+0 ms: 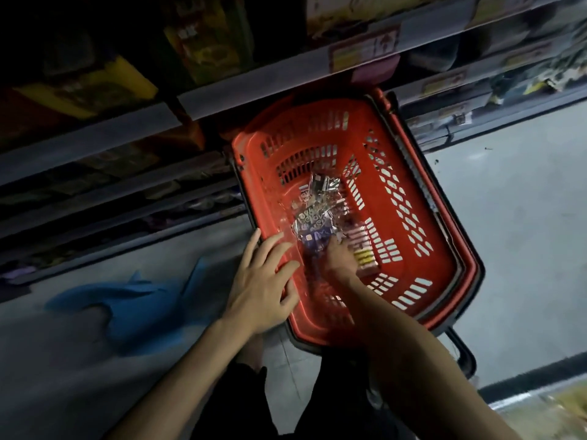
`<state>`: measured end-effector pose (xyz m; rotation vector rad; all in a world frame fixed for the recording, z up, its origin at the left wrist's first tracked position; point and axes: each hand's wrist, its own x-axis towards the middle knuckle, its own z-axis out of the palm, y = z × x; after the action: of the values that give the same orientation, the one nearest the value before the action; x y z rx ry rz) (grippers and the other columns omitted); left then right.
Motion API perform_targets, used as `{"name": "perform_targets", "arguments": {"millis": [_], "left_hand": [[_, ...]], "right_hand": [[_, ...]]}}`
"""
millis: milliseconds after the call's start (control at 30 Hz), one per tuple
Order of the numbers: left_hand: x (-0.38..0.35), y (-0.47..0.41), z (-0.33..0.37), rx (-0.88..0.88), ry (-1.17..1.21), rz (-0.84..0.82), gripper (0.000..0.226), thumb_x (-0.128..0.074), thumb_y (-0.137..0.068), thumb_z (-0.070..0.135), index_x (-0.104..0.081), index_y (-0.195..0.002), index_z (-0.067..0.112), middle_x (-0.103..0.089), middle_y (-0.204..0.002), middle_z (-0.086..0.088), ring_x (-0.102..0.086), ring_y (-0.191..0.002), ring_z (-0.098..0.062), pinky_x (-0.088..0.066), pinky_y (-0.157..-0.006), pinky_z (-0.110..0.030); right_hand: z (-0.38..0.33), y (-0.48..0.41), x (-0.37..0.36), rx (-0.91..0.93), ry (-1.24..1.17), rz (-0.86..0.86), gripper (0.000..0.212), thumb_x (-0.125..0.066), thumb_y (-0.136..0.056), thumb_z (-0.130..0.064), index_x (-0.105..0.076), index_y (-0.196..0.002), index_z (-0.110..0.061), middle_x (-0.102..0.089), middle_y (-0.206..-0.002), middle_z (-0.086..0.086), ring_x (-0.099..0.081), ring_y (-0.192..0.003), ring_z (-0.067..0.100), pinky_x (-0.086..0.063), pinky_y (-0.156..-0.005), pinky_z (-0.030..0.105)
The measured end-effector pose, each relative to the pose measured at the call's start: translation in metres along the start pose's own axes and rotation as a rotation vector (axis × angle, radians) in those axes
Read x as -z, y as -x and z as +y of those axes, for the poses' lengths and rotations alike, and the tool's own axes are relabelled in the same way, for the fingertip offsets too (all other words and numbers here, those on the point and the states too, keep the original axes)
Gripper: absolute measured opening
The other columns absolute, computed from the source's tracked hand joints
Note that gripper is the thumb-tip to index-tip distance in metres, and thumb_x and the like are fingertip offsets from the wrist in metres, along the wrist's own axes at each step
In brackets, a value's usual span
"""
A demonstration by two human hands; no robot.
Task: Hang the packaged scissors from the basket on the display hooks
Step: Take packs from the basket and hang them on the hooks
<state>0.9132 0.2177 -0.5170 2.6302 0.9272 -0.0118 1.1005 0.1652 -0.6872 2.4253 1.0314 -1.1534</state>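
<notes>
Head view, looking steeply down a dim shop aisle: at the far left a blue shark-shaped toy [127, 308] lies on the grey floor [514, 217] below the dark shelves [95, 147], and it plays no part in the job. Next comes the left hand [263, 281], fingers spread and flat, resting on the near-left rim of the red basket [444, 242] as if to steady it; it holds nothing. Inside the basket, a small heap of shiny packaged scissors [314, 223] lies on the bottom, clear wrap catching the light, with what looks like another carded pack just to its right, too blurred to name. The right hand [340, 258] reaches down into the basket with its fingertips curled onto the near end of the heap; it seems to be closing on a pack, but motion blur hides whether anything is truly pinched, so I cannot tell. No display hooks can be made out among the shelves above, which are too dark to read. As a judgement, the task sits at a pick-up step: several packs remain in the basket, none is in the air, and each has yet to be lifted, carried up and threaded onto a hook.
</notes>
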Motion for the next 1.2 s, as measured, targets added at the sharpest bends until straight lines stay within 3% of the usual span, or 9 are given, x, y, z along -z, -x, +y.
{"name": "perform_targets", "arguments": {"millis": [133,233,333,467,567,667,833,1000,1200], "left_hand": [[-0.007,0.000,-0.001,0.008,0.032,0.042,0.039,-0.059,-0.081,0.026,-0.079,-0.113,0.015,-0.065,-0.134,-0.011,-0.049,-0.142,-0.036,-0.018,-0.127,-0.062],[-0.007,0.000,0.000,0.014,0.052,0.054,0.039,-0.058,-0.080,0.025,-0.079,-0.112,0.016,-0.066,-0.133,-0.010,-0.049,-0.141,-0.036,-0.016,-0.128,-0.061],[-0.008,-0.001,0.000,0.014,0.061,0.061,0.040,-0.058,-0.078,0.025,-0.079,-0.111,0.016,-0.066,-0.132,-0.010,-0.050,-0.140,-0.036,-0.016,-0.128,-0.061],[-0.007,0.001,0.001,0.018,0.061,0.046,0.040,-0.058,-0.078,0.025,-0.079,-0.110,0.016,-0.066,-0.132,-0.010,-0.050,-0.140,-0.036,-0.016,-0.128,-0.061],[-0.003,0.001,0.002,0.021,0.053,0.042,0.038,-0.058,-0.079,0.024,-0.079,-0.109,0.016,-0.066,-0.132,-0.010,-0.050,-0.140,-0.035,-0.016,-0.127,-0.061],[0.001,0.000,0.004,0.020,0.030,0.025,0.036,-0.058,-0.081,0.025,-0.079,-0.109,0.015,-0.066,-0.132,-0.010,-0.050,-0.140,-0.035,-0.020,-0.126,-0.062],[0.006,-0.001,0.009,0.053,-0.023,-0.016,0.035,-0.054,-0.087,0.025,-0.079,-0.108,0.015,-0.066,-0.132,-0.010,-0.049,-0.141,-0.033,-0.022,-0.126,-0.061],[0.006,-0.009,0.020,0.140,-0.063,-0.037,0.034,-0.051,-0.095,0.029,-0.079,-0.105,0.013,-0.068,-0.124,-0.009,-0.053,-0.135,-0.031,-0.022,-0.128,-0.057],[0.000,-0.044,0.051,0.151,-0.045,-0.094,0.034,-0.052,-0.096,0.027,-0.074,-0.113,0.008,-0.066,-0.121,-0.014,-0.055,-0.127,-0.034,-0.032,-0.124,-0.053]], "right_hand": [[0.000,-0.017,-0.019,-0.068,0.005,0.021,0.106,-0.080,-0.084,-0.050,-0.012,-0.155,-0.009,-0.034,-0.150,0.028,-0.046,-0.134,0.043,-0.056,-0.097,0.051],[0.000,-0.023,-0.026,-0.102,-0.017,0.089,0.091,-0.077,-0.087,-0.038,-0.020,-0.150,-0.005,-0.037,-0.147,0.031,-0.049,-0.132,0.046,-0.056,-0.097,0.055],[-0.001,-0.025,-0.022,-0.117,-0.018,0.109,0.087,-0.073,-0.091,-0.024,-0.018,-0.155,-0.001,-0.038,-0.148,0.032,-0.056,-0.125,0.042,-0.058,-0.093,0.048],[-0.002,-0.026,-0.022,-0.146,0.019,0.098,0.089,-0.073,-0.091,-0.028,-0.018,-0.155,0.000,-0.040,-0.148,0.031,-0.055,-0.128,0.038,-0.056,-0.097,0.041],[-0.001,-0.030,-0.024,-0.146,-0.104,0.071,0.064,-0.073,-0.089,-0.019,-0.040,-0.143,-0.006,-0.053,-0.137,0.021,-0.061,-0.119,0.033,-0.057,-0.093,0.040],[0.003,-0.032,-0.013,-0.098,-0.235,-0.048,0.022,-0.070,-0.089,-0.012,-0.067,-0.110,-0.010,-0.072,-0.107,0.007,-0.070,-0.096,0.022,-0.061,-0.081,0.034],[0.009,-0.014,0.024,0.008,-0.301,-0.096,0.011,-0.071,-0.091,-0.010,-0.070,-0.102,-0.009,-0.073,-0.096,0.007,-0.067,-0.081,0.020,-0.047,-0.059,0.023],[0.023,0.002,0.074,0.153,-0.217,0.089,0.024,-0.065,-0.093,-0.030,-0.064,-0.112,-0.015,-0.075,-0.099,0.010,-0.073,-0.091,0.033,-0.059,-0.076,0.038],[0.062,0.039,0.141,0.368,-0.111,0.390,0.014,-0.065,-0.100,-0.026,-0.054,-0.105,-0.019,-0.067,-0.085,-0.001,-0.063,-0.067,0.020,-0.049,-0.057,0.031]]}}
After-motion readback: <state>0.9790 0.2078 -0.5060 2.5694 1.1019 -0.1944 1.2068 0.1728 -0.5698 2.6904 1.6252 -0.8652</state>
